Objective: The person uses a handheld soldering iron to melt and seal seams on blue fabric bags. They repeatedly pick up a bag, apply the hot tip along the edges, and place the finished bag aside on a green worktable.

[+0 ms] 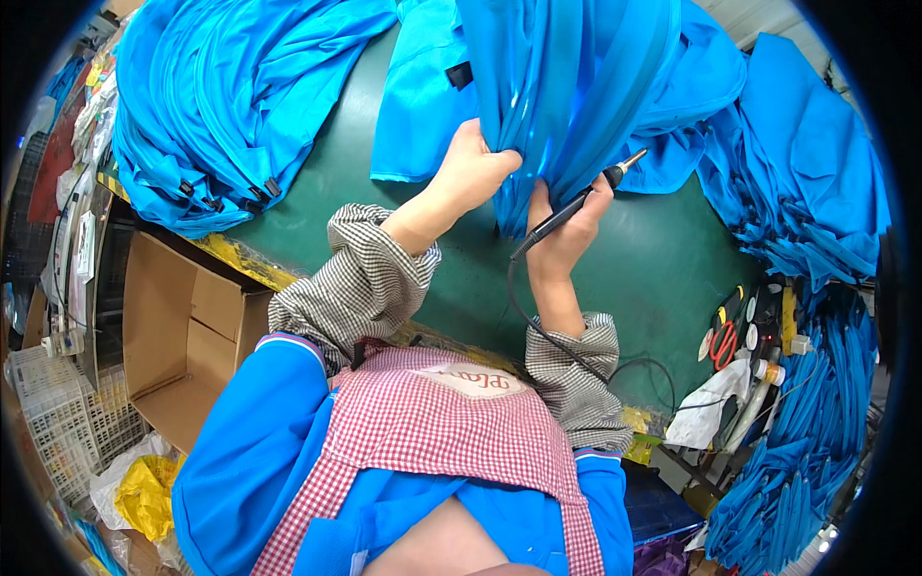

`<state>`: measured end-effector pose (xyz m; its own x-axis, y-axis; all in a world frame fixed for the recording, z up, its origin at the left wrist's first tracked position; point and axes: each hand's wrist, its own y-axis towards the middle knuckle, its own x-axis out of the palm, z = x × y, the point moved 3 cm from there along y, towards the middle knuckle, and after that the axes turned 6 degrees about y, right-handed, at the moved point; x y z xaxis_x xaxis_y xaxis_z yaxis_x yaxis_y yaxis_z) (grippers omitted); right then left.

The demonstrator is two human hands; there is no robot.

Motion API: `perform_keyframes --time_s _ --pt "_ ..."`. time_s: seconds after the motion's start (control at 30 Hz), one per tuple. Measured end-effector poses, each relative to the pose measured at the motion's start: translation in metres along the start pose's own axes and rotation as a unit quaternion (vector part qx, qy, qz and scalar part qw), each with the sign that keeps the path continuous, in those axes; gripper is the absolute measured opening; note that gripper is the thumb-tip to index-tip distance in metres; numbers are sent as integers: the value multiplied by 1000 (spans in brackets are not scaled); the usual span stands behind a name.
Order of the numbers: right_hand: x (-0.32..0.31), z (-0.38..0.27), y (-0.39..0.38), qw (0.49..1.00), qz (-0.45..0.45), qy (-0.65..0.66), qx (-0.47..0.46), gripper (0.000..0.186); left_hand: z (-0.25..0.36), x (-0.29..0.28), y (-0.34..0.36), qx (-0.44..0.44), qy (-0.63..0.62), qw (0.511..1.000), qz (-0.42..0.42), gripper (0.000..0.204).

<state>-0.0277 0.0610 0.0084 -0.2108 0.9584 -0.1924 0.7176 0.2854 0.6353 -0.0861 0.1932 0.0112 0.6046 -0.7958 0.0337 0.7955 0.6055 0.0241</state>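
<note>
My left hand (pixel 477 169) is closed, pinching a fold of the bright blue fabric piece (pixel 567 77) that hangs down over the green tabletop. My right hand (pixel 567 235) is closed around a black soldering iron (pixel 560 219), whose metal tip points up and to the right, away from the cloth. The thumb of that hand also touches the lower end of the blue folds, close to my left fingers. From the iron's back end a black cord (pixel 516 293) runs down past my right sleeve. A small black tab (pixel 460 76) shows on the fabric left of the folds.
A large blue fabric pile (pixel 226 96) lies at the left, another blue stack (pixel 807 144) at the right. Red-handled scissors (pixel 724 344) and a small bottle (pixel 770 372) are near the right edge. A cardboard box (pixel 158 317) and a white plastic crate (pixel 77 403) stand at the left.
</note>
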Motion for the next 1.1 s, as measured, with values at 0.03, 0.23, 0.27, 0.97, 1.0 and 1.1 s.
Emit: perform_keyframes --time_s 0.03,0.23,0.27,0.97,1.0,1.1 --pt "0 -1 0 1000 -1 0 11 53 -1 2 -1 3 -33 999 -4 35" --pt "-2 -4 -1 1000 3 -10 -27 50 17 9 -5 66 15 997 43 37" --pt "-3 -5 -1 998 -7 -40 -50 51 16 8 -4 63 20 997 39 37" --pt "-41 -45 -15 956 -156 -27 -246 9 10 9 0 83 1 996 -15 43" --pt "-38 -48 -13 957 -171 -42 -230 8 9 8 0 81 -9 997 -17 43" --pt "-56 -76 3 953 -171 8 -252 8 2 -2 -1 95 -70 993 -11 43"
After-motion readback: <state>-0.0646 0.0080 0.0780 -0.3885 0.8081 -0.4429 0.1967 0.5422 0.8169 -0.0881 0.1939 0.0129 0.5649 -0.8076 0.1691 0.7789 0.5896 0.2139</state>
